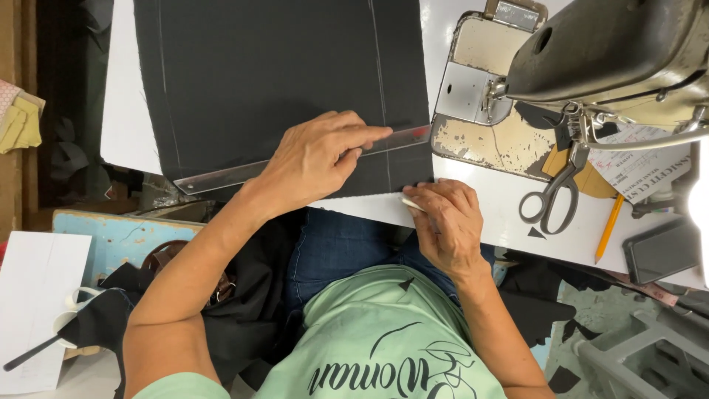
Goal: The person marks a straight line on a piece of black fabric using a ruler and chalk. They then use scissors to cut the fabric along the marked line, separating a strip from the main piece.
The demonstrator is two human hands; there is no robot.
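Black cloth (273, 81) is spread flat on the white table (502, 196), chalk lines already drawn down it. A metal ruler (221, 176) is laid slantwise across the near edge and pinned by the left hand (317, 159), fingers spread flat on top with nothing gripped, apparently so the straightedge is kept from sliding. The right hand (443, 218) rests at the cloth's lower right corner, a white piece of chalk (410, 203) pinched narrowly between thumb and fingertips, its tip just beside the ruler's end. Scissors (550, 199) and a yellow pencil (610, 227) are left near the sewing machine (613, 52). At lower left a white mug (68, 310) is seen; its contents cannot be told.
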